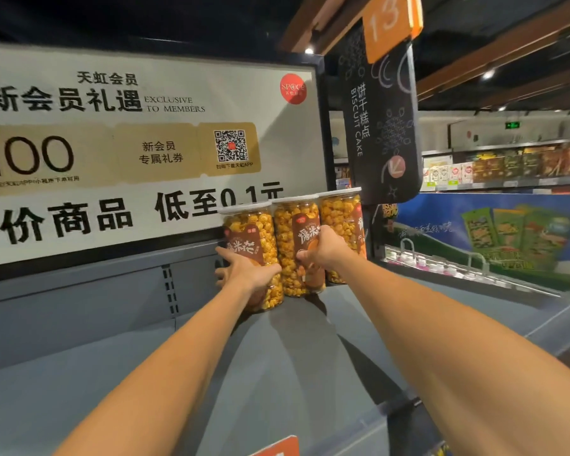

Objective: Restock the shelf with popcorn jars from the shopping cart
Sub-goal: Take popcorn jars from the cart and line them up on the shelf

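Three clear popcorn jars with white lids and brown labels stand in a row at the back right of the grey shelf (185,373). My left hand (244,269) grips the left jar (249,230) low on its body. My right hand (323,250) wraps around the middle jar (293,225). The right jar (339,212) stands untouched against the shelf's end, partly hidden behind my right hand. All three jars are upright and close together. The shopping cart is out of view.
A large white membership poster (129,143) rises behind the shelf. A black aisle sign (382,126) hangs at the right end. Further right, another display (474,245) holds green snack packs. An orange tag (277,447) sticks up at the shelf's front edge.
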A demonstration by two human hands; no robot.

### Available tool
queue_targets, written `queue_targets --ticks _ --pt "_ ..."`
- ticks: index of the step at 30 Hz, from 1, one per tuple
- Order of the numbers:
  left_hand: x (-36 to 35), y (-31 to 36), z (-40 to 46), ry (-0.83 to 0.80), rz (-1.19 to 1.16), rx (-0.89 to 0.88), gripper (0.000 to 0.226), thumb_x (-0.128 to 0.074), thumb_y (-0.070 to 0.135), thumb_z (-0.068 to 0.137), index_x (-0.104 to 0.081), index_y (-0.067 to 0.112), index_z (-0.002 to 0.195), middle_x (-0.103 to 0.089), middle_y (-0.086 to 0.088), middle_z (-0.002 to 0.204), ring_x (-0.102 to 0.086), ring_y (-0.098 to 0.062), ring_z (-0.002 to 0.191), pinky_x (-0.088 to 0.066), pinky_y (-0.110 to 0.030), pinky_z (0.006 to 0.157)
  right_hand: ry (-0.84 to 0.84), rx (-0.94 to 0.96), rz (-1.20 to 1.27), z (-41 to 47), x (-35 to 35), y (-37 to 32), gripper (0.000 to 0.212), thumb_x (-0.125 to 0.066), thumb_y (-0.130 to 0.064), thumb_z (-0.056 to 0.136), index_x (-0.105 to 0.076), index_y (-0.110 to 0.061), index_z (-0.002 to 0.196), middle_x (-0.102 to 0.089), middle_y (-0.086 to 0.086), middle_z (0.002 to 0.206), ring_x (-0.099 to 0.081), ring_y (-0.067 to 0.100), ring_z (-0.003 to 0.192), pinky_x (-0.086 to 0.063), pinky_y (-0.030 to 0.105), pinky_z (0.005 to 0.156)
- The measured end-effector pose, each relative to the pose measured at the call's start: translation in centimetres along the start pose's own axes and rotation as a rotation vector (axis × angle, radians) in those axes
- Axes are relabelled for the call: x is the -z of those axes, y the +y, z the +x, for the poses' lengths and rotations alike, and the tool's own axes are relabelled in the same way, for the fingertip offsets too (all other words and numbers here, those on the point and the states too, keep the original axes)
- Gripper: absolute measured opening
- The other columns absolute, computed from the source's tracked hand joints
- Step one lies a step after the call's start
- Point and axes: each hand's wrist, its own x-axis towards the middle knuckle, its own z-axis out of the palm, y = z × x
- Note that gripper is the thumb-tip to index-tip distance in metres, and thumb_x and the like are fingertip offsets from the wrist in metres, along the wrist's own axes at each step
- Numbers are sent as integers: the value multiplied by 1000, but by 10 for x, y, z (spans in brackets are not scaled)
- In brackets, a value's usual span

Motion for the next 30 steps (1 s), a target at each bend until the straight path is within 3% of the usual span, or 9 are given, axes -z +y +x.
queue_targets --ticks 4,6,9,13,18,21,23,26,30 --pt "5 -2 1 -56 31 18 139 -82 46 75 27 9 152 -11 -25 163 -17 -43 149 -20 -56 120 -9 -7 -124 -9 6 -1 57 -75 -29 88 -45 -10 133 -55 12 132 -57 32 121 -51 46 102" --pt "12 -7 -1 -82 67 11 141 -83 47 73 26 9 153 -11 -24 163 -15 -42 150 -19 -55 121 180 19 -85 -10 23 3 41 -74 -26 86 -51 -12 116 -62 12 120 -62 29 106 -57 45 93" --pt "19 -13 -2 -71 106 -30 145 -85 50 69 26 7 152 -14 -23 163 -17 -43 149 -21 -55 120 418 -82 74 4 54 14 66 -68 -24 87 -36 -10 143 -48 21 141 -54 37 125 -52 47 100" --pt "31 -18 6 -116 147 -55 149 -86 54 63 25 9 152 -21 -22 161 -26 -41 147 -27 -55 118 240 -275 39 32 69 33 100 -68 -17 92 5 -10 160 -9 19 167 -16 40 153 -26 53 121" --pt "31 -22 11 -115 45 -70 132 -84 36 75 19 10 154 -32 -16 157 -34 -36 144 -32 -52 117 25 -172 187 41 57 52 86 -84 -13 79 -33 -12 148 -47 13 148 -46 35 137 -44 54 110" --pt "18 -18 5 -62 52 -51 109 -79 33 82 -2 9 155 -36 -17 153 -39 -37 139 -37 -51 112 132 -175 -59 37 51 47 115 -90 -39 70 -18 -11 157 -25 18 159 -28 39 147 -38 54 112" --pt "11 -16 0 -50 112 -41 99 -76 35 85 -11 6 154 -36 -18 152 -41 -39 137 -41 -50 109 117 -191 -107 38 48 45 119 -88 -37 73 -10 -13 159 -16 20 162 -22 42 148 -35 57 116" --pt "8 -15 0 -27 174 -51 97 -73 41 86 -13 4 153 -36 -21 151 -41 -41 136 -40 -51 110 48 -200 -61 40 47 45 102 -83 -16 76 -18 -14 154 -39 19 148 -45 39 133 -51 50 102" --pt "12 -18 -10 -26 351 -56 106 -67 59 83 -13 2 154 -40 -21 151 -44 -42 135 -39 -51 110 40 -185 -192 24 44 48 109 -85 -22 78 -11 -12 157 -34 19 153 -40 39 140 -41 49 112"
